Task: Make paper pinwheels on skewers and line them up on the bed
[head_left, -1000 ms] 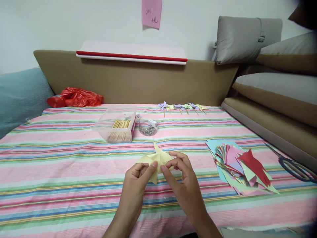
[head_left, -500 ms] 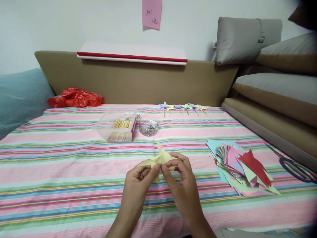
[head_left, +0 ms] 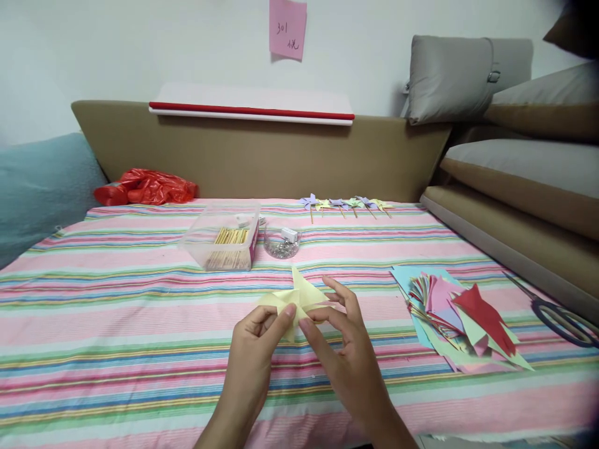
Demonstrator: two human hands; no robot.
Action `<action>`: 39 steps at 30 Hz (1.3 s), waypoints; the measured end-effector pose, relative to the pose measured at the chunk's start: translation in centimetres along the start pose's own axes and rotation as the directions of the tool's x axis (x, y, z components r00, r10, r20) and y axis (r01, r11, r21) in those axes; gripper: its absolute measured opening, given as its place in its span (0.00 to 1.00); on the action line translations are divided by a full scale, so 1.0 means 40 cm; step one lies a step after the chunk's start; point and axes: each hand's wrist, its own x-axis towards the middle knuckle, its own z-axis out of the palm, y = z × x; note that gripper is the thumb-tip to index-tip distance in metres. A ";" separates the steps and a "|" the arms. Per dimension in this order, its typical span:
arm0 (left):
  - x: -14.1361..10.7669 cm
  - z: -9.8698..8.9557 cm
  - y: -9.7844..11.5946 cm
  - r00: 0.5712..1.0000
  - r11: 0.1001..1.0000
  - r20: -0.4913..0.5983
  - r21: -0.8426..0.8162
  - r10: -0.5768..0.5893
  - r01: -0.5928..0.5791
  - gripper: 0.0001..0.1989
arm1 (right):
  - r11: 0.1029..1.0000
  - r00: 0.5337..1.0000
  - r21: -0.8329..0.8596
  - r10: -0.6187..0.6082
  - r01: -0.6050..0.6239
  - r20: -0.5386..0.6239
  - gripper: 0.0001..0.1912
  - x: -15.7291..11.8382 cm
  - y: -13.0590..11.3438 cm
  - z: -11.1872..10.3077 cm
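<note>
A pale yellow paper pinwheel [head_left: 304,293] is held above the striped cloth, its blades folded in toward the centre. My left hand [head_left: 257,337] grips it, with the thumb pressed on the middle and the fingers bent behind. At the pinwheel's lower right is my right hand [head_left: 344,337], its thumb and forefinger a little apart at the paper's edge and its other fingers spread. Whether those right fingertips touch the paper is hard to see. Beyond the hands stand a clear box of wooden sticks [head_left: 229,240] and a round clear dish of small metal pins [head_left: 282,248].
Several finished paper pinwheels on sticks [head_left: 346,204] lie at the back. On the right are a pile of coloured paper [head_left: 468,318] and dark-handled scissors [head_left: 561,321]. A red plastic bag [head_left: 150,187] lies back left; stacked cushions [head_left: 519,174] border the right side.
My right thumb and forefinger have come away from the pinwheel's centre and parted slightly. The left thumb now presses the folded middle, and the pinwheel has shifted slightly left.
</note>
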 end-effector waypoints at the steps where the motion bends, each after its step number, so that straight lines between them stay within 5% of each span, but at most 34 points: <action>1: 0.000 -0.002 0.000 1.000 1.000 0.005 0.002 0.002 -0.002 0.11 | 1.000 0.999 -0.004 0.010 -0.010 0.039 0.08 0.001 -0.003 -0.006; 4: 0.001 -0.005 0.002 1.000 1.000 0.011 0.008 0.002 -0.002 0.11 | 1.000 0.996 -0.016 0.024 -0.023 0.085 0.08 0.002 -0.005 -0.016; 11: 0.001 -0.003 0.004 1.000 1.000 -0.005 0.006 -0.010 0.010 0.11 | 1.000 0.997 0.012 0.029 -0.028 -0.077 0.09 0.004 0.004 0.004; 15: 0.001 0.001 0.005 1.000 1.000 -0.023 0.023 -0.002 0.003 0.13 | 0.997 0.996 0.027 0.068 -0.067 -0.053 0.09 0.001 0.006 0.013; 21: 0.002 -0.006 0.020 1.000 0.989 -0.006 0.148 0.001 0.000 0.14 | 0.942 0.975 0.297 0.194 -0.155 -0.105 0.17 0.014 0.019 -0.006; 28: 0.001 -0.009 0.039 0.966 0.977 0.236 0.206 -0.106 0.057 0.14 | 0.845 0.913 0.386 0.254 -0.369 0.318 0.17 0.043 0.010 -0.056; 39: 0.011 -0.021 0.029 0.961 0.942 0.254 0.334 -0.108 0.018 0.14 | 0.855 0.896 0.321 0.307 -0.408 0.321 0.14 0.036 0.012 -0.048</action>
